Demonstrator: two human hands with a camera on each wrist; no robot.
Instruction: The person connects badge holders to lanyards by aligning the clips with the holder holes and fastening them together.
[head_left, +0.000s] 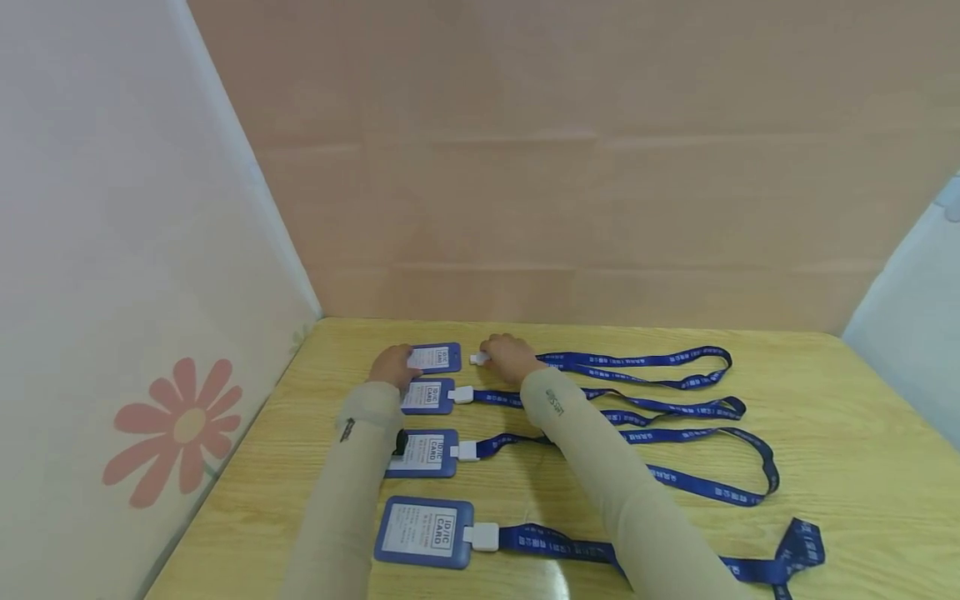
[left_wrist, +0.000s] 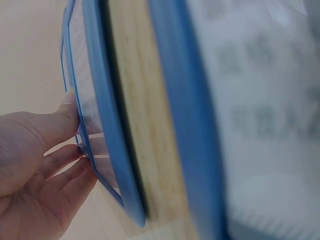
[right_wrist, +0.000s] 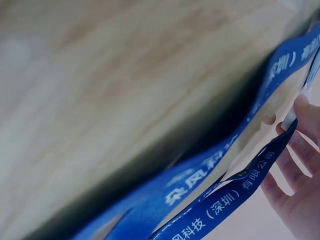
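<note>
At the far end of the table my left hand (head_left: 392, 367) pinches the left edge of a blue ID card holder (head_left: 444, 358). The left wrist view has the thumb on one face of that holder (left_wrist: 95, 100) and the fingers behind it. Just to its right, my right hand (head_left: 510, 357) pinches the white clip (head_left: 477, 359) of a blue lanyard (head_left: 637, 361). A small gap separates clip and holder in the head view. In the right wrist view the printed strap (right_wrist: 220, 210) trails away from the thumb and fingertips.
Nearer on the wooden table (head_left: 840, 433) lie more card holders joined to lanyards: a second holder (head_left: 427, 397), a third (head_left: 431, 454) and the nearest (head_left: 423, 532). Their straps stretch right, partly under my right forearm. A wall with a painted flower (head_left: 189, 425) borders the left side.
</note>
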